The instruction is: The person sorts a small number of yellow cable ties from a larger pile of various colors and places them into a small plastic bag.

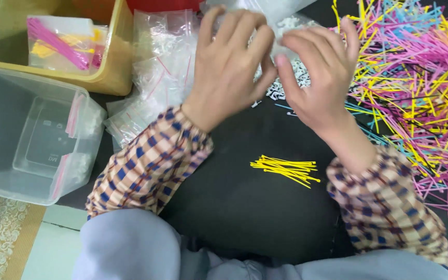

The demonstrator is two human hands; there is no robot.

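Left hand (229, 62) and right hand (317, 72) met at upper centre of frame, fingers curled shut on clear plastic bag (281, 15), thumbs nearly touching. Below bag, small white pieces (299, 75) heaped on black surface (245, 202). Small bundle of yellow cable ties (286, 170) lay at centre, apart from hands. Big pile of pink, yellow, blue cable ties (416, 72) filled right. Stack of clear zip bags (159, 62) upper left, beside yellow bin (115, 72). Clear plastic box (6, 129) at left edge.
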